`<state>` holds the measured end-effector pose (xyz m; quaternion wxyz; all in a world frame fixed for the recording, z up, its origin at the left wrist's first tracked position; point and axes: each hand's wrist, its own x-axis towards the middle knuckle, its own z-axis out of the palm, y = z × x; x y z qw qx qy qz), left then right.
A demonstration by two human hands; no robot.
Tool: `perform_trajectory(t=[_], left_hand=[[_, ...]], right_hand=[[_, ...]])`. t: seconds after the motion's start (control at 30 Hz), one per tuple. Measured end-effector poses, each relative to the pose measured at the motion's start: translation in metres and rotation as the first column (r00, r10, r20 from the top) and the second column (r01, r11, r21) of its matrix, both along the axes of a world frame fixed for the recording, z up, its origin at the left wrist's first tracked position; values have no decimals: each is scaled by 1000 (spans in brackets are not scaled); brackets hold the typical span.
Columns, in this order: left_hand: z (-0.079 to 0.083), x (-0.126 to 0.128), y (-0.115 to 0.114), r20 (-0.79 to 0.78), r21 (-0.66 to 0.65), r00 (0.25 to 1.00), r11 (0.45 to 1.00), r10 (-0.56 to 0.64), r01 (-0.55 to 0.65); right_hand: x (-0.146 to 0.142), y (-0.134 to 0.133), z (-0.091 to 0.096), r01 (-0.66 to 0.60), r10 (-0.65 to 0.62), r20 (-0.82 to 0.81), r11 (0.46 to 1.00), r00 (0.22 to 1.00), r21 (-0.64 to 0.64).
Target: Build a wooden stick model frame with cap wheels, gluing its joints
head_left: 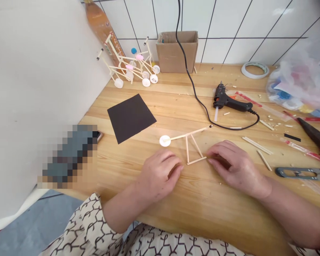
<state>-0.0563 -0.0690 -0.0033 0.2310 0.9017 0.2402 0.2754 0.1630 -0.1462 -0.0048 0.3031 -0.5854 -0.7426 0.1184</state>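
Observation:
A small frame of thin wooden sticks (192, 146) lies flat on the wooden table (176, 199), a triangle with one long stick ending in a white round cap (164, 140). My left hand (160, 174) rests palm down just left of the frame's base, its fingers curled loosely and holding nothing I can see. On the other side my right hand (234, 166) lies palm down, and its fingertips touch the right end of the base stick.
A black hot-glue gun (229, 101) with its cord lies behind the frame. A black paper square (131, 117) lies to the left. Finished stick models (133, 65), a cardboard box (176, 51), a tape roll (255, 69), loose sticks (257, 145), snips (301, 173) and a plastic bag (301, 85) stand around.

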Motion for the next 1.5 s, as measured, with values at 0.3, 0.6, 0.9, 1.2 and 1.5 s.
perform_trajectory(t=[0.3, 0.6, 0.9, 1.2, 1.5], left_hand=[[-4, 10, 0, -24, 16, 1000, 1000, -14, 15], [-5, 12, -1, -18, 23, 1000, 1000, -18, 19], [-6, 13, -1, -8, 28, 1000, 999, -28, 28], [-6, 13, -1, -16, 29, 1000, 999, -25, 25], [-7, 13, -1, -5, 37, 1000, 999, -28, 29]], right_hand=[[0, 0, -2, -5, 4, -6, 1000, 1000, -1], [0, 1, -2, -7, 7, -5, 1000, 1000, -3], [0, 1, -2, -11, 11, -4, 1000, 1000, -1], [0, 1, -4, -16, 16, 11, 1000, 1000, 3], [0, 2, -5, -18, 18, 27, 1000, 999, 11]])
